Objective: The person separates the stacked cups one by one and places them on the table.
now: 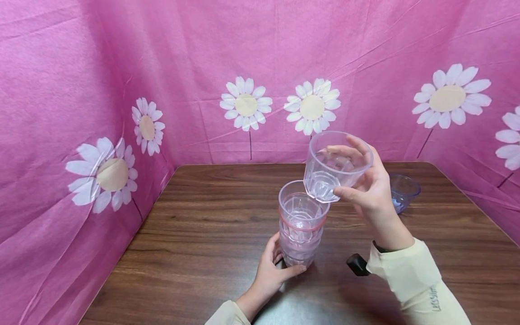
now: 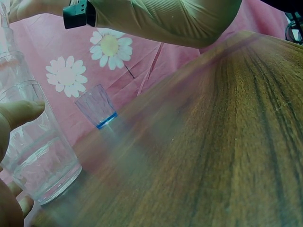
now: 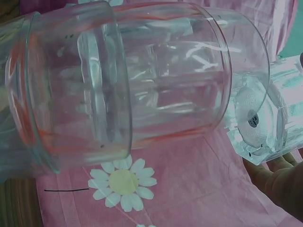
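A stack of clear plastic cups [image 1: 301,241] stands upright on the table, with a reddish band showing near its top. My left hand [image 1: 271,267] grips the stack low down, its thumb in front and its fingers on the far left side. Over the stack's open top, a clear faceted cup [image 1: 318,169] is tilted, its base close to the stack's rim. My right hand [image 1: 369,183] holds this cup by its right side, thumb low and fingers behind it. In the right wrist view the cup's faceted base [image 3: 251,120] is beside the stack's mouth; whether they touch I cannot tell.
A blue-tinted cup [image 1: 405,192] stands at the right rear of the brown wooden table [image 1: 195,234], behind my right wrist. Pink cloth [image 1: 195,67] with white daisies hangs around the table's back and sides. A black device [image 1: 357,265] sticks out from the right sleeve.
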Demonstrator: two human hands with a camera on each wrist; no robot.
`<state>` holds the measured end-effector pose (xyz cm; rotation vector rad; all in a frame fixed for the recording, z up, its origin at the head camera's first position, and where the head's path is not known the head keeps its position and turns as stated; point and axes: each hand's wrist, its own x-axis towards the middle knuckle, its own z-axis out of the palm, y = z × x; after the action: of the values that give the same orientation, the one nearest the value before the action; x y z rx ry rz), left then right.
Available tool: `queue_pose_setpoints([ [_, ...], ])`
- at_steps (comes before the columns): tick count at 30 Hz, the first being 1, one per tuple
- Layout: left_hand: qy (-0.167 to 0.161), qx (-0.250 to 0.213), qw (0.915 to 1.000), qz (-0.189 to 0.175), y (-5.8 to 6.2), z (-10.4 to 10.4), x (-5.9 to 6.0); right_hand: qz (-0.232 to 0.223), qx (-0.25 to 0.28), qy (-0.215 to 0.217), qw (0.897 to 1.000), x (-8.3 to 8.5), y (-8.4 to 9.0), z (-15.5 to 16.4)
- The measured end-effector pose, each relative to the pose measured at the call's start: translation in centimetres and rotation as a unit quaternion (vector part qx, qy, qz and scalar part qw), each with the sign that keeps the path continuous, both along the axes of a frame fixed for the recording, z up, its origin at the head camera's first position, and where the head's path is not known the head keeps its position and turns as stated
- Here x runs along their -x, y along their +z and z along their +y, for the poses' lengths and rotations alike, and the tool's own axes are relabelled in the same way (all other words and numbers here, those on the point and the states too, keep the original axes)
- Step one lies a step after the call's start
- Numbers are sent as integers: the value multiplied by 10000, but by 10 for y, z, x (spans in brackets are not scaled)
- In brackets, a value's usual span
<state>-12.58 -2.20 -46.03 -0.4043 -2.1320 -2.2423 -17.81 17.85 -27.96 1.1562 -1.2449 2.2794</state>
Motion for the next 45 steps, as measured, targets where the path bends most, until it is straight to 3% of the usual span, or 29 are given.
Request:
queue_pose_setpoints([
  [10,53,19,10000,-35,0,0,-1,14,244,95,9997,2,-5,8],
  [31,78,35,10000,-17,-1,1,-1,-81,572,-115,9983,5,-12,21],
  [45,43,23,10000,17,0,0,0,-180,383,-168,9990,5,-20,28],
])
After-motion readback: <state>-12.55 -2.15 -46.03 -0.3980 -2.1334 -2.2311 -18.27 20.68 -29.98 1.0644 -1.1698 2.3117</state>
